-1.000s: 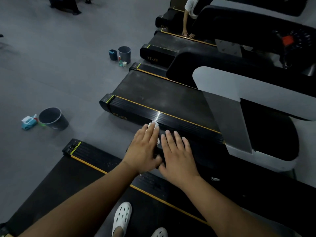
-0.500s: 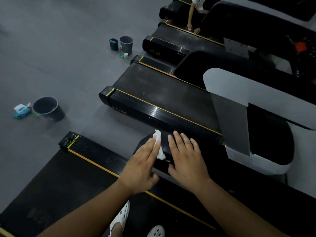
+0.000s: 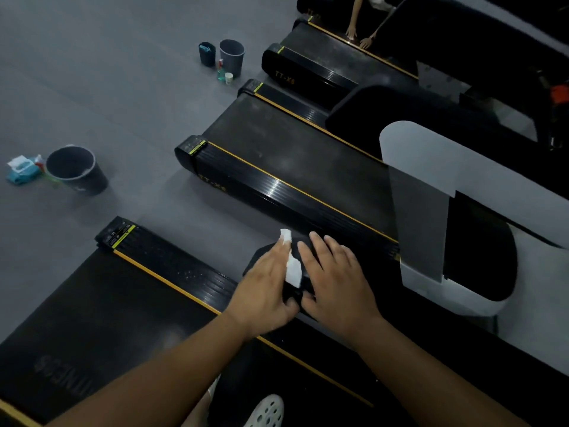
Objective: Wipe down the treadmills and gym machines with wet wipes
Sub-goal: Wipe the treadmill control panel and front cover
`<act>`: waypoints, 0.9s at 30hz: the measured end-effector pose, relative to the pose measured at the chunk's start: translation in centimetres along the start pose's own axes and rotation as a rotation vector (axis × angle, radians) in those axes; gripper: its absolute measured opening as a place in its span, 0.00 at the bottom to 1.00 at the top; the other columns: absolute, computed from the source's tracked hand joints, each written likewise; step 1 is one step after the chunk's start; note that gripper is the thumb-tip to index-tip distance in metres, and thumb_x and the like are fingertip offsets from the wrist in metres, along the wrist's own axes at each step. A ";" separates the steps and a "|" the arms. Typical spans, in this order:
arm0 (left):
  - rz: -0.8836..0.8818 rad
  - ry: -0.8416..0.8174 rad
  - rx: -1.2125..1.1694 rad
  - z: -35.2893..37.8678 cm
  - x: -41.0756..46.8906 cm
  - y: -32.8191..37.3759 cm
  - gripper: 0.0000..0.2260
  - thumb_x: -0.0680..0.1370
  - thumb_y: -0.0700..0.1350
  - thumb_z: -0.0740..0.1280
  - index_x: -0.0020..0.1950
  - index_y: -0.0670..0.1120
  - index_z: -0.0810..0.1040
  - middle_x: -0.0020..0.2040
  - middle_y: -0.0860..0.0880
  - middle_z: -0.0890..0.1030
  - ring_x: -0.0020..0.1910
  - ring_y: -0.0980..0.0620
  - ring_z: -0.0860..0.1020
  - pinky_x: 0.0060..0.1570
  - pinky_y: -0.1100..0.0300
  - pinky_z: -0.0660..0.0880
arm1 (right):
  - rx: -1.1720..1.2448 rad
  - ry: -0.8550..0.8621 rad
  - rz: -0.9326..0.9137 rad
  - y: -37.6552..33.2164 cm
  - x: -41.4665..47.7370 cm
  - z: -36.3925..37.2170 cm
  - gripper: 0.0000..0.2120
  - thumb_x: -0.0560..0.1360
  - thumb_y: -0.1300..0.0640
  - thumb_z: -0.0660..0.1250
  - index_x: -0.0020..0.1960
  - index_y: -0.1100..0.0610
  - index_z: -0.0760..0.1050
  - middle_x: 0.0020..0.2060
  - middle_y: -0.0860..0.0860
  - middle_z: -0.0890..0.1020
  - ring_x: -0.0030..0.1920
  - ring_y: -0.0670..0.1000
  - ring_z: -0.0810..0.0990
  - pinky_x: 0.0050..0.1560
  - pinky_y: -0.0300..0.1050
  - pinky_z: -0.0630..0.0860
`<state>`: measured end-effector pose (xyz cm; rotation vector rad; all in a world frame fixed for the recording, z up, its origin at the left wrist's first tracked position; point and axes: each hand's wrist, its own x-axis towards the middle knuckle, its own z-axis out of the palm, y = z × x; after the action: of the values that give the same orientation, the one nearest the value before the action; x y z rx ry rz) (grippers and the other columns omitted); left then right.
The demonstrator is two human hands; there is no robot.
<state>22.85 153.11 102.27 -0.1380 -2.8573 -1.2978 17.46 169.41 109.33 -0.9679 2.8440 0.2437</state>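
Pressing the wet wipe [image 3: 292, 268], left hand [image 3: 264, 288] lies flat; right hand [image 3: 337, 282] flat beside; both grips wide.

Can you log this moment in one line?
left hand: presses wet wipe on black treadmill part | right hand: flat on same part

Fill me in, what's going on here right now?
A person is wiping a black rounded treadmill part with a white wet wipe. The left hand presses the wipe under flat fingers, while the right hand rests flat beside it on the same part. A dark round bucket and a blue wipes pack sit on the grey floor to the left. Farther back, another person's hands are on another treadmill.
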 end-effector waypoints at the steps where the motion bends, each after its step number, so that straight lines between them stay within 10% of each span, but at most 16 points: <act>1: 0.008 -0.003 -0.003 0.1 -0.7 -0.1 0.48 0.71 0.49 0.68 0.84 0.44 0.45 0.84 0.48 0.50 0.81 0.54 0.54 0.76 0.63 0.57 | 0.000 -0.001 -0.007 0.0 0.1 0.0 0.43 0.67 0.46 0.73 0.78 0.55 0.63 0.76 0.58 0.67 0.75 0.61 0.67 0.72 0.61 0.69; 13: -0.131 -0.102 -0.028 0.1 -3.3 -3.0 0.45 0.71 0.52 0.68 0.83 0.46 0.51 0.82 0.49 0.60 0.78 0.52 0.62 0.74 0.54 0.67 | 0.030 -0.022 -0.061 -0.2 1.2 -0.4 0.36 0.71 0.39 0.61 0.76 0.52 0.67 0.76 0.56 0.68 0.74 0.59 0.68 0.71 0.60 0.69; 17: -0.206 -0.132 -0.017 -0.5 -1.0 -4.0 0.27 0.71 0.50 0.70 0.69 0.49 0.71 0.61 0.50 0.77 0.59 0.50 0.77 0.55 0.56 0.77 | 0.026 -0.023 -0.058 -0.3 1.1 -0.5 0.35 0.71 0.39 0.60 0.76 0.51 0.67 0.75 0.56 0.68 0.74 0.59 0.68 0.71 0.59 0.68; 23: -0.155 -0.115 -0.020 -0.3 -1.5 -3.2 0.21 0.72 0.53 0.69 0.63 0.49 0.73 0.58 0.50 0.77 0.57 0.48 0.77 0.47 0.64 0.69 | 0.042 -0.014 -0.063 -0.2 1.2 -0.3 0.35 0.70 0.39 0.62 0.74 0.53 0.69 0.74 0.57 0.70 0.72 0.60 0.70 0.70 0.59 0.70; 27: -0.060 -0.039 -0.048 -1.5 -0.7 -2.6 0.29 0.72 0.52 0.69 0.72 0.50 0.68 0.69 0.50 0.72 0.67 0.49 0.72 0.62 0.60 0.71 | 0.046 -0.016 -0.057 -0.2 1.3 -0.4 0.35 0.70 0.39 0.63 0.74 0.53 0.70 0.74 0.57 0.70 0.71 0.59 0.70 0.69 0.60 0.70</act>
<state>23.27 150.19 101.25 -0.0785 -2.8853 -1.3896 16.55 168.41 109.50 -1.0309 2.7901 0.1793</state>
